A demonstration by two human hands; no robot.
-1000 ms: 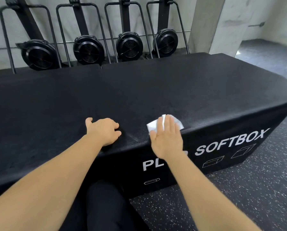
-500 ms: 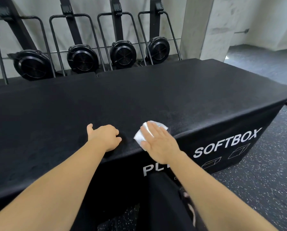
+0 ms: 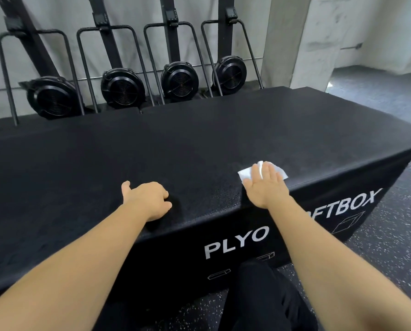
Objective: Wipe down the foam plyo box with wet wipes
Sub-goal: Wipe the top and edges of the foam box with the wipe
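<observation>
Left hand (image 3: 147,200) rests on the box (image 3: 175,151) top near its front edge, fingers curled under, holding nothing. Right of it, the right hand (image 3: 265,187) lies flat, fingers straight and together, pressing a white wipe (image 3: 246,174) onto the box top, just behind the front edge.

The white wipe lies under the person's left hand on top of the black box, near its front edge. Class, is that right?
No. The head view shows the wipe under the right hand, on top of the black box near its front edge.
</observation>
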